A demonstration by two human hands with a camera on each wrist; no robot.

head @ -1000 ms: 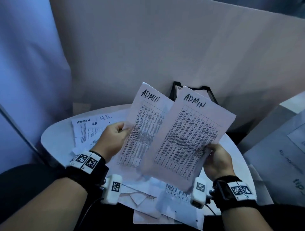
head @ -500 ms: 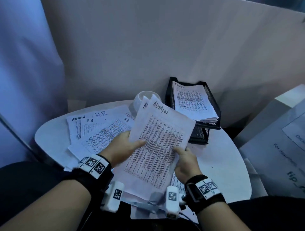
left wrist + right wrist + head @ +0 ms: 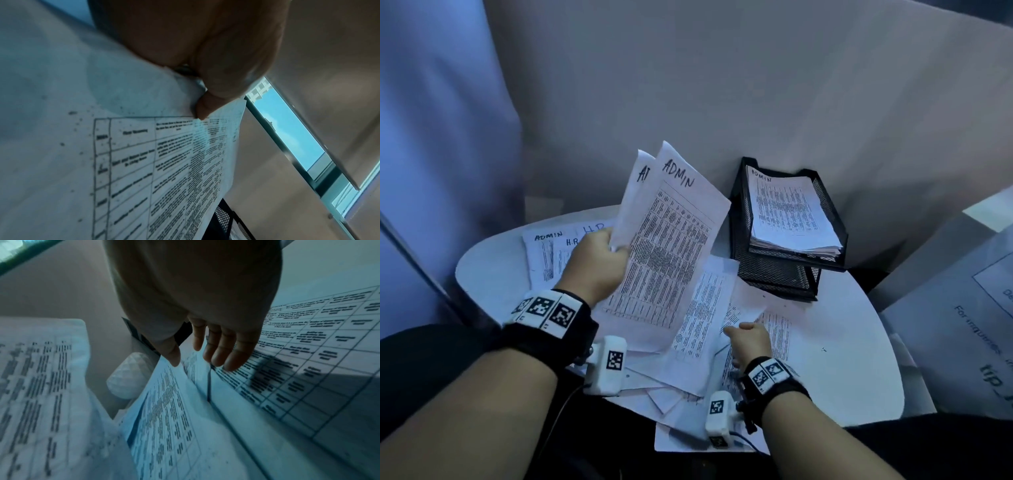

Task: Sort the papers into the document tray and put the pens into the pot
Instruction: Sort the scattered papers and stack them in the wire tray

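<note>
Light, limp ADMIN sheets (image 3: 671, 246), raised over the table (image 3: 842, 342) left of the document tray (image 3: 739, 240), best pinched at an edge as by the curled left hand (image 3: 599, 263); right hand (image 3: 751, 344), off them since half a second ago, now reaching open-fingered over loose papers (image 3: 705, 329).

Document tray (image 3: 828, 219) at back right of worktop (image 3: 852, 342), paper stack (image 3: 787, 212) in its top tier. Loose sheets (image 3: 702, 318) spread over worktop centre and left, before the tray. Lifted ADMIN sheets (image 3: 671, 250) left of tray.
</note>
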